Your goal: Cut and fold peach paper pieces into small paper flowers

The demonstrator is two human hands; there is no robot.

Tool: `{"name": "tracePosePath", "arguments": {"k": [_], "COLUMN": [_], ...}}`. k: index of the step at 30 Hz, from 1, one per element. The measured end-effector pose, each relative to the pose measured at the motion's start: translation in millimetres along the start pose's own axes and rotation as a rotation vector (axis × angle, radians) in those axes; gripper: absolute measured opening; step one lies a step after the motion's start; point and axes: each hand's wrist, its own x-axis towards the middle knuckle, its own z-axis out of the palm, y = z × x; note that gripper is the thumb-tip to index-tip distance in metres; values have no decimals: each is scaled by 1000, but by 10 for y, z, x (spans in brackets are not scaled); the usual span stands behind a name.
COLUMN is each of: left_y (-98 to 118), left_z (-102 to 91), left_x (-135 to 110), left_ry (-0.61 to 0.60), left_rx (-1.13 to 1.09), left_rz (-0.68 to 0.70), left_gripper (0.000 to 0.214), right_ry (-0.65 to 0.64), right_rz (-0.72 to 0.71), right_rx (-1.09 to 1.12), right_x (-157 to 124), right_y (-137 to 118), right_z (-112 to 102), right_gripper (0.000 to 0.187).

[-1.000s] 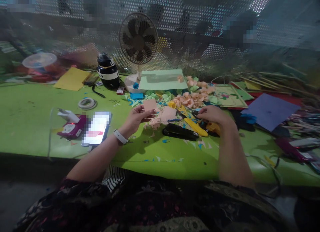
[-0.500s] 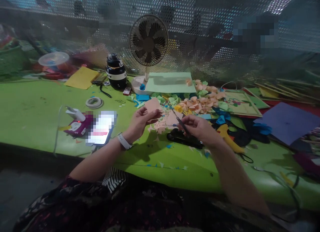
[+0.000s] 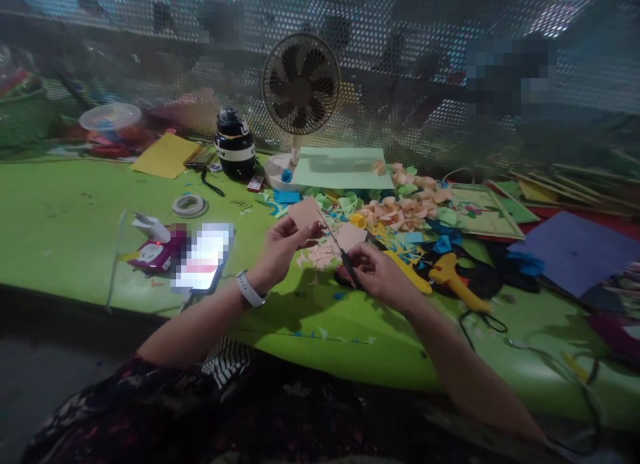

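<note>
Fingers of the left hand pinch a square of pink paper, which I see raised above the desk. On the right hand they curl round the dark handles of the scissors, whose blades slant up toward the paper's edge; I cannot tell from here whether they touch it. Below, a second pink square lies by a heap of pink offcuts. Farther out I have a yellow glue gun to the right, peach paper petals behind, and a light green sheet beside the fan. A phone and a roll of tape lie to the left.
</note>
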Motion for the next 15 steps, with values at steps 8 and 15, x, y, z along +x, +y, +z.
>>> {"name": "tracePosePath", "arguments": {"k": [8, 15], "left_y": [11, 76], "left_z": [23, 10], "left_x": [-43, -45], "left_ry": [-45, -74], "left_rx": [31, 25], "left_rz": [-88, -131], "left_gripper": [32, 30], "right_ry": [-11, -62], "right_rz": [-51, -64], "right_rx": [-31, -1], "right_x": [-1, -18], "right_y": [3, -17], "right_z": [14, 14], "right_gripper": [49, 43]}}
